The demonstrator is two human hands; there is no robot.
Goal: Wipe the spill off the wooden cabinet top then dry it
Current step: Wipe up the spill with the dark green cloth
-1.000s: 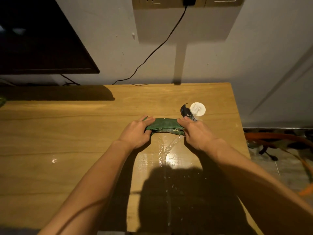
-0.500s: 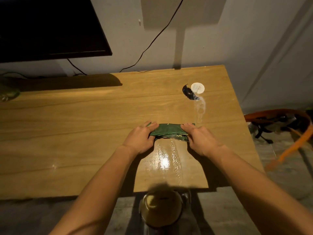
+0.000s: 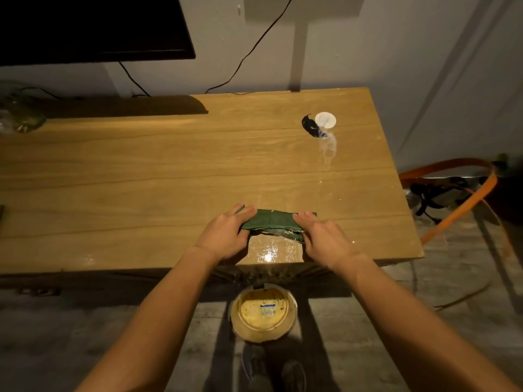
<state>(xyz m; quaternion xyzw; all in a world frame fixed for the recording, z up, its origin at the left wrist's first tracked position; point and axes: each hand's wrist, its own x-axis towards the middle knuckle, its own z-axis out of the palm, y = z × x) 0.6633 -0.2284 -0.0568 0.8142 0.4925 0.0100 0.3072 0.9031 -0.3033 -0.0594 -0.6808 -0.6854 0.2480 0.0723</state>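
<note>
- Near the front edge of the cabinet top, head view: green cloth folded into a flat band on the wood, long axis running 9 to 3 o'clock, with 12 taken as toward the wall.
- At the band's 9 o'clock end: left hand, fingers curled over the far edge, thumb at the near edge, gripping that end.
- At the 3 o'clock end: right hand, gripping likewise. Both equally near the cloth, neither ahead of the other.
- At 6 o'clock from the cloth, touching its near edge and reaching the front lip: glossy wet patch, framed by the two wrists.
- At 1 o'clock from the cloth, well apart: thin wet streak, trailing from a dark object and a white round lid lying just beside each other.
- Judged as mid-wipe. Next stroke probably across the sheen at 6 o'clock, square to the band's long axis, with even pressure wanted at both ends.
- Judged left to do: the streak at 1 o'clock, on the right hand's side, then the drying.
- On the floor past the lip, at 6 o'clock, right below the wet patch: open tin with a yellowish inside. Cannot tell whether placed to catch drips.
- On the wall at 10 o'clock: dark screen; at 12, a black cable.
</note>
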